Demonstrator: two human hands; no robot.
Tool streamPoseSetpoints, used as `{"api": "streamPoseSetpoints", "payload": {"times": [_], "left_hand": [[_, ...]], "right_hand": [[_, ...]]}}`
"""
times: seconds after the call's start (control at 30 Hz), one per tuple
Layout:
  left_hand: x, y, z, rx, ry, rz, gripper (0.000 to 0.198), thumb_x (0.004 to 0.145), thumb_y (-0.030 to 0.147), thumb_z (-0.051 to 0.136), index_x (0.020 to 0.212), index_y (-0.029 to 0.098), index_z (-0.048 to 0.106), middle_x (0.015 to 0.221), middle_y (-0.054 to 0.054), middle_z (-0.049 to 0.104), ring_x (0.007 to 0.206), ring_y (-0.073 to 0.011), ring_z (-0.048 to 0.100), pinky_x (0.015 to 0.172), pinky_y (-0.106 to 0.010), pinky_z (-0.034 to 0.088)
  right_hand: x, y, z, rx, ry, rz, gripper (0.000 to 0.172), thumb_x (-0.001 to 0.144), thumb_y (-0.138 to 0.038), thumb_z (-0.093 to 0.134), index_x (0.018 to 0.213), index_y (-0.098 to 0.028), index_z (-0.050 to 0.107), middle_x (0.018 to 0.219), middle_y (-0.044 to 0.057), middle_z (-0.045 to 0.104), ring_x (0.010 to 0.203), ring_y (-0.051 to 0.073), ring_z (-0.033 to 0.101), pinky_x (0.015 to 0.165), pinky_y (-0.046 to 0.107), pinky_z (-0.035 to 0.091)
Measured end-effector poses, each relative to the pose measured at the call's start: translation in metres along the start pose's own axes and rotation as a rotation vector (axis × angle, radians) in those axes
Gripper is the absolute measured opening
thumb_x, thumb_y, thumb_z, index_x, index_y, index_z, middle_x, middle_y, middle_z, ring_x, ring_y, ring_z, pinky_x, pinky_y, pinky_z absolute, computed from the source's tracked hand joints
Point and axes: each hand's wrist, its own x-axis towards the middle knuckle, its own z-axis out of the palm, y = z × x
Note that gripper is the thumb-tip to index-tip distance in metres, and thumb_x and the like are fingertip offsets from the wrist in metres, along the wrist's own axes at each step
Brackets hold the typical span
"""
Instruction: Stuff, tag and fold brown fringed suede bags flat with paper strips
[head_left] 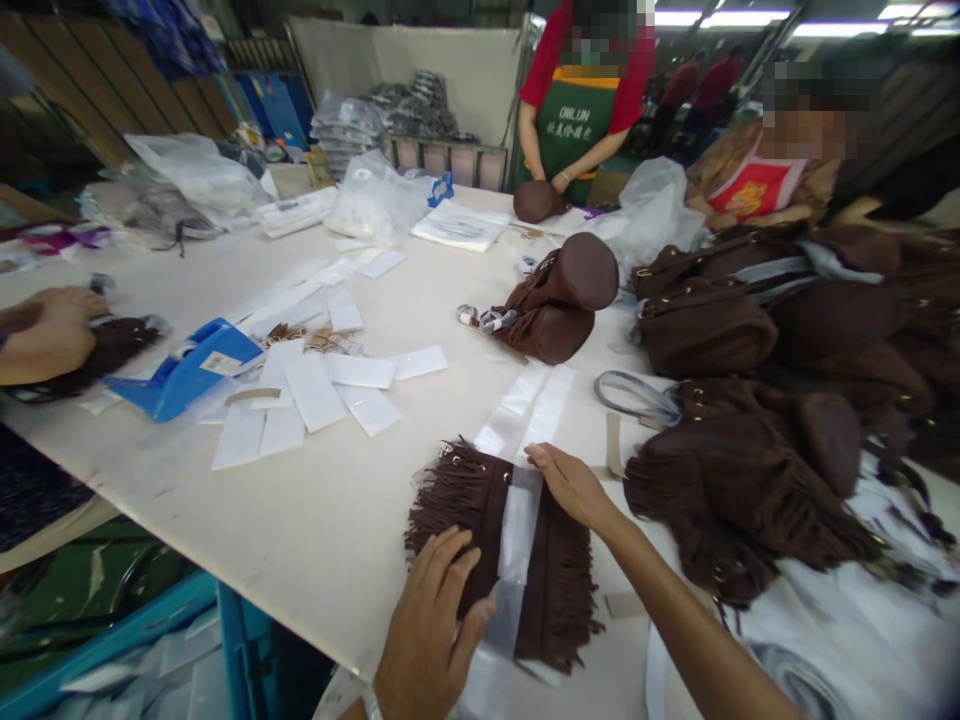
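In front of me on the table lies a dark brown fringed bag [480,505], flat, with metal eyelets along its upper edge. A shiny white plastic strip [517,520] runs lengthwise over its middle and on past the top. My left hand [435,620] rests on the bag's lower left side, fingers stretched and apart. My right hand [570,485] is at the bag's upper edge, thumb and fingers closed on the strip. What lies under the strip is hidden.
Two brown bucket bags [559,300] lie ahead. Brown bags [750,440] are heaped at right. White packets [315,390] and a blue tape dispenser [187,370] lie left. Another person's hand [52,335] is at the far left; people stand across the table. A blue crate [232,640] stands below the edge.
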Motion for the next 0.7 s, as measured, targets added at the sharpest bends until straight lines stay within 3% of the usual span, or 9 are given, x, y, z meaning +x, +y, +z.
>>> {"api": "streamPoseSetpoints", "payload": {"times": [0.1,0.2,0.3,0.4,0.5,0.6,0.7], "left_hand": [[0.018,-0.001,-0.003,0.001,0.022,0.003,0.051,0.094,0.027,0.045,0.142,0.017,0.032,0.147,-0.012,0.039,0.139,-0.0231,0.031,0.113,-0.044,0.035],[0.066,-0.004,-0.004,0.05,0.042,0.065,0.049,0.095,0.02,0.038,0.143,0.014,0.03,0.147,-0.014,0.038,0.141,-0.0234,0.026,0.116,-0.045,0.029],[0.12,-0.013,-0.001,0.116,-0.12,0.206,0.048,0.091,0.018,0.042,0.138,0.013,0.038,0.14,-0.015,0.047,0.138,-0.0276,0.032,0.114,-0.05,0.028],[0.155,-0.024,0.005,0.155,-0.322,0.291,0.039,0.086,0.021,0.051,0.124,0.013,0.053,0.117,-0.016,0.061,0.116,-0.0296,0.054,0.101,-0.048,0.041],[0.17,-0.03,0.006,0.141,-0.425,0.34,0.027,0.082,0.026,0.059,0.106,0.017,0.062,0.098,-0.012,0.066,0.095,-0.0279,0.062,0.086,-0.042,0.049],[0.176,-0.031,-0.005,0.073,-0.539,0.387,0.037,0.079,0.029,0.062,0.115,0.02,0.06,0.103,-0.009,0.066,0.097,-0.0278,0.062,0.087,-0.04,0.048],[0.188,-0.027,-0.022,-0.054,-0.654,0.402,0.043,0.081,0.027,0.057,0.124,0.021,0.055,0.112,-0.007,0.064,0.1,-0.0244,0.062,0.089,-0.035,0.047]], "right_hand": [[0.001,0.008,-0.016,-0.005,-0.119,-0.04,0.046,0.099,-0.044,0.025,0.097,-0.02,0.064,0.096,0.005,0.069,0.092,0.021,0.062,0.085,0.035,0.044],[-0.005,0.018,-0.024,-0.011,-0.179,-0.058,0.035,0.095,-0.04,0.038,0.106,-0.021,0.066,0.106,0.005,0.069,0.098,0.023,0.063,0.09,0.037,0.045],[-0.01,0.027,-0.03,0.007,-0.256,-0.078,0.04,0.088,-0.036,0.05,0.124,-0.024,0.059,0.124,0.006,0.063,0.113,0.024,0.058,0.099,0.04,0.04],[-0.007,0.03,-0.037,-0.03,-0.349,-0.062,0.048,0.081,-0.035,0.058,0.128,-0.024,0.057,0.124,0.007,0.063,0.111,0.026,0.058,0.096,0.04,0.042],[0.002,0.029,-0.043,-0.028,-0.516,-0.001,0.05,0.071,-0.038,0.07,0.118,-0.023,0.064,0.103,0.005,0.069,0.092,0.024,0.063,0.079,0.032,0.047],[0.008,0.026,-0.046,0.074,-0.697,-0.006,0.048,0.063,-0.041,0.076,0.106,-0.02,0.067,0.089,0.001,0.068,0.08,0.019,0.061,0.067,0.025,0.044],[0.007,0.02,-0.048,0.11,-0.715,-0.062,0.038,0.066,-0.041,0.074,0.096,-0.018,0.067,0.081,-0.002,0.064,0.073,0.015,0.057,0.061,0.022,0.038]]}}
